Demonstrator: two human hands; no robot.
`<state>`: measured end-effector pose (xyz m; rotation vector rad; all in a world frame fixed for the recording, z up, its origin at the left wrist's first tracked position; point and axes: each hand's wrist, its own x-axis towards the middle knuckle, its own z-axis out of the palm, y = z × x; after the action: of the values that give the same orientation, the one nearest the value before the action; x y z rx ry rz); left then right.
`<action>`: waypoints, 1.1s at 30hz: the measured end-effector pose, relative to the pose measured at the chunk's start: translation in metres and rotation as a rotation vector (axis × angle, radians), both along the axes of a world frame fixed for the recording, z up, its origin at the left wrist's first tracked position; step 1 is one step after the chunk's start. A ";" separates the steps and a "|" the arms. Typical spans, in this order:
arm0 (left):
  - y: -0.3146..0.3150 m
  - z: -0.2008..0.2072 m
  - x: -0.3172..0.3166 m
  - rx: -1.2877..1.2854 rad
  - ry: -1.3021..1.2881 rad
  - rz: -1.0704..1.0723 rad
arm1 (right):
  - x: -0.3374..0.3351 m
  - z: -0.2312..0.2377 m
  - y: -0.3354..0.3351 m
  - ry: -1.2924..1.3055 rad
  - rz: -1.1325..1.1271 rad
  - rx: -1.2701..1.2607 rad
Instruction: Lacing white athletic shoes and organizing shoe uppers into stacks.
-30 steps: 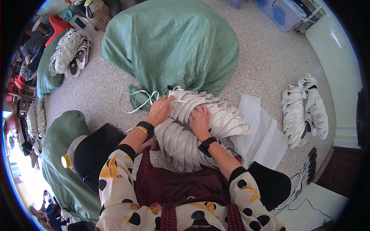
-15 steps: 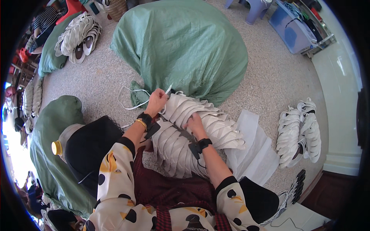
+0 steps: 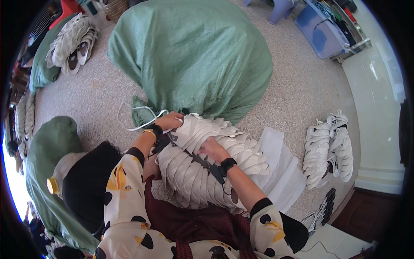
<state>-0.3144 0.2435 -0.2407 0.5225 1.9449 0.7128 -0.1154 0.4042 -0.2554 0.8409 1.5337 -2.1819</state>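
Two rows of nested white shoe uppers lie in front of me, a far row and a near row, side by side. My left hand is closed at the left end of the far row. A white cord runs from it in a loose loop to the left; the fingertips are partly hidden. My right hand rests on the far row's near side, fingers bent but apart. Below that hand, a dark strap-like piece lies along the gap between the rows.
A large green sack stands just beyond the rows. White sheeting lies to their right, and another bundle of white uppers farther right. A green sack is at my left. A blue bin stands at the far right.
My left hand has come down from its raised pinch to the end of the far row, and the cord loop shifted with it. My right hand has moved slightly left and nearer.
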 end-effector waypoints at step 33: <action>0.025 -0.029 0.021 -0.162 0.242 -0.182 | 0.018 -0.054 -0.020 0.177 -0.146 0.502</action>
<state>-0.2931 0.2687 -0.2697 0.7005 2.1240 0.3872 -0.0969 0.3846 -0.3095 0.9479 2.2271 -2.0368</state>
